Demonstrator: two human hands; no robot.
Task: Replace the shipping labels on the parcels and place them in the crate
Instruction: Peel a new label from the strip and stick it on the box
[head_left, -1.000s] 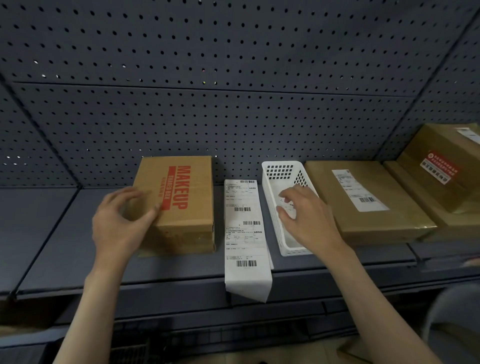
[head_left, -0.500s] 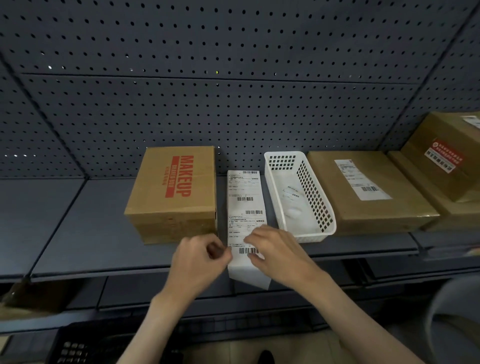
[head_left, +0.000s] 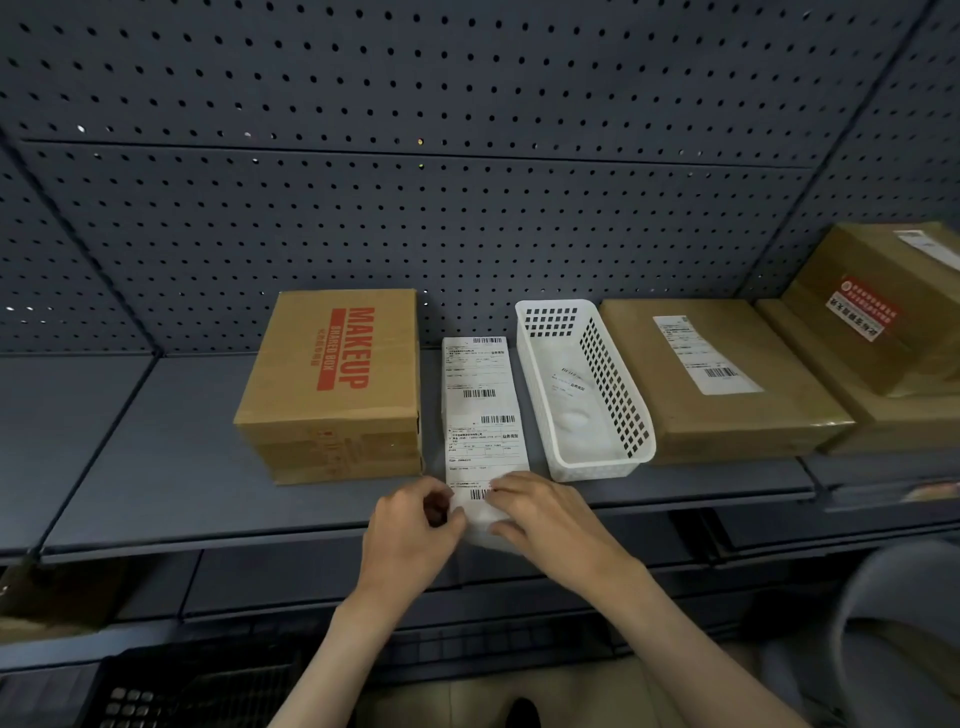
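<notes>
Now both hands have left the box (head_left: 332, 384) and basket (head_left: 582, 389); left hand (head_left: 410, 530) and right hand (head_left: 545, 519) pinch the near end of the label strip (head_left: 483, 415), likely to peel one.

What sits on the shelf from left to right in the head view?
Makeup box → strip of labels, both hands at its near end → white basket → flat brown parcel → stacked parcels at the far right.
</notes>
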